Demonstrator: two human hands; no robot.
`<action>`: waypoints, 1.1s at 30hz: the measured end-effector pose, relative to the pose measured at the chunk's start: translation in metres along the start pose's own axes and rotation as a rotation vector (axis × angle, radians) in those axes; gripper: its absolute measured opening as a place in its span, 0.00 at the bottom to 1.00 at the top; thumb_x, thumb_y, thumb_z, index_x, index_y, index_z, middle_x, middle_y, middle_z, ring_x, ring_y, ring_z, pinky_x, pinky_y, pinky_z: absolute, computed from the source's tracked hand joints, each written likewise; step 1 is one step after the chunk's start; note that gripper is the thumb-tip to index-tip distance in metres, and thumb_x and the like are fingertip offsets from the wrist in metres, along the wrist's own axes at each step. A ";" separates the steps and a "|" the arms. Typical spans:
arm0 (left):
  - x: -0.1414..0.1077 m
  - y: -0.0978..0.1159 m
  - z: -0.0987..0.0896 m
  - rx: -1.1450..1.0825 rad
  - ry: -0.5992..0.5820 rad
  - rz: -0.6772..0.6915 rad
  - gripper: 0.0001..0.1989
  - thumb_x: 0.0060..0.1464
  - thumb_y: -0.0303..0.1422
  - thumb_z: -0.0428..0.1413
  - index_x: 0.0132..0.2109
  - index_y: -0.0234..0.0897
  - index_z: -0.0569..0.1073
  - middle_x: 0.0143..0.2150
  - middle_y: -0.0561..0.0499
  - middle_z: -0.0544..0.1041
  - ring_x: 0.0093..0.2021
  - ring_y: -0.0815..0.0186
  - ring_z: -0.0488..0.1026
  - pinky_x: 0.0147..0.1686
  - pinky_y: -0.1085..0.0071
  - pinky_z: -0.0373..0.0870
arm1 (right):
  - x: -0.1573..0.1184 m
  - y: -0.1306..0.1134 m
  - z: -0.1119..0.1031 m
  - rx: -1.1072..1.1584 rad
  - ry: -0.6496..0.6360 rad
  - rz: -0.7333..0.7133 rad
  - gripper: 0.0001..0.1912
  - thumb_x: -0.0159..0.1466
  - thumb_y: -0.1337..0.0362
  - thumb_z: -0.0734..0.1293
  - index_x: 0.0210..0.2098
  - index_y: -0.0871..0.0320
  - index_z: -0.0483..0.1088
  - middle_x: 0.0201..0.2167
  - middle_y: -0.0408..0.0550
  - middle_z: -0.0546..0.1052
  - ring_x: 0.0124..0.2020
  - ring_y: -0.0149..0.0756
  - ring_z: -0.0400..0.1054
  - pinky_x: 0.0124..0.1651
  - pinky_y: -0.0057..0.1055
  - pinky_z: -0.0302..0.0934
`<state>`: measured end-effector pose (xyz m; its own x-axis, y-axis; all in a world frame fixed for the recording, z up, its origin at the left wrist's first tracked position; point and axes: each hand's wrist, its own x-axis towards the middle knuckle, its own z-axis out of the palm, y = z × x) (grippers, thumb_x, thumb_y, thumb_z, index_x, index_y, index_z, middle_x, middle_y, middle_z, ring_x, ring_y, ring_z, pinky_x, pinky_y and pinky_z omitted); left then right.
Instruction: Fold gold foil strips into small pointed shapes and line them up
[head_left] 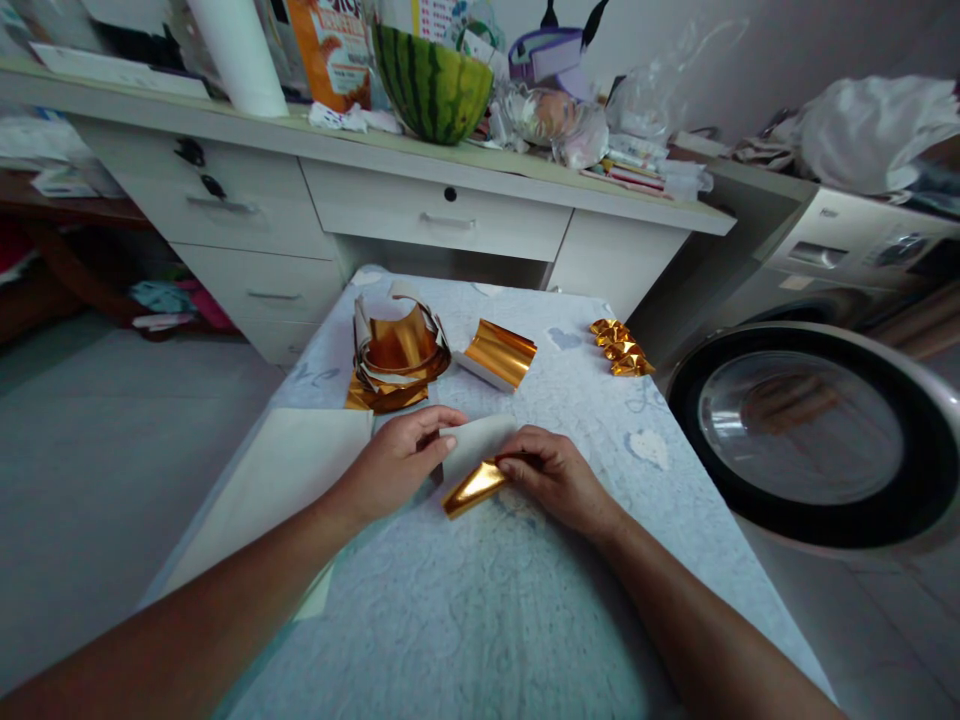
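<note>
Between my hands is a sheet of gold foil paper (476, 440), its pale back facing up and its near edge curled over to show shiny gold. My left hand (412, 447) pinches the sheet's left edge between thumb and fingers. At the opposite end, my right hand (551, 467) grips the curled gold edge. Just beyond them lies a curved piece of gold paper (501, 352). A pile of curled gold sheets (397, 350) rests at the far left of the table. Several folded gold pieces (621, 348) stand in a row by the right edge.
Pale sheets (285, 470) lie under my left forearm on the patterned tablecloth (480, 620). Behind the table stands a white drawer desk (442, 215) bearing a watermelon half (435, 85) and bags. At right, a washing machine's round door (810, 435) hangs open beside the table.
</note>
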<state>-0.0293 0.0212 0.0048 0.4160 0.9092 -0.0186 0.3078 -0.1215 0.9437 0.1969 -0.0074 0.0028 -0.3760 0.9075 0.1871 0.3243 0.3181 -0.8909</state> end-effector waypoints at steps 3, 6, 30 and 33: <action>-0.003 0.008 -0.003 0.032 0.035 0.046 0.17 0.63 0.42 0.47 0.46 0.38 0.76 0.40 0.50 0.78 0.42 0.61 0.73 0.42 0.68 0.67 | 0.002 0.004 0.006 -0.056 0.104 0.030 0.05 0.63 0.64 0.67 0.33 0.55 0.75 0.30 0.44 0.75 0.33 0.33 0.68 0.37 0.30 0.62; -0.005 0.014 -0.004 0.056 -0.006 0.071 0.19 0.62 0.45 0.47 0.47 0.38 0.76 0.39 0.50 0.79 0.40 0.61 0.73 0.39 0.69 0.67 | 0.002 0.006 0.009 -0.068 0.155 0.070 0.04 0.63 0.65 0.67 0.32 0.54 0.74 0.29 0.43 0.74 0.31 0.33 0.67 0.34 0.29 0.60; -0.007 0.012 0.001 0.258 -0.020 0.036 0.14 0.60 0.42 0.52 0.36 0.37 0.75 0.29 0.54 0.75 0.30 0.66 0.71 0.29 0.72 0.62 | 0.002 0.001 -0.008 0.571 0.158 0.323 0.16 0.54 0.54 0.75 0.32 0.56 0.69 0.26 0.39 0.73 0.28 0.29 0.65 0.33 0.27 0.58; -0.007 0.014 0.001 0.246 -0.023 0.024 0.16 0.61 0.43 0.50 0.33 0.37 0.74 0.27 0.54 0.73 0.29 0.66 0.69 0.28 0.72 0.61 | 0.003 -0.001 -0.007 0.621 0.174 0.342 0.16 0.52 0.54 0.77 0.29 0.57 0.70 0.25 0.39 0.73 0.26 0.28 0.64 0.31 0.26 0.57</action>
<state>-0.0276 0.0128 0.0176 0.4442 0.8959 -0.0069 0.4953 -0.2392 0.8351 0.2020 -0.0033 0.0068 -0.1819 0.9751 -0.1267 -0.1727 -0.1585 -0.9721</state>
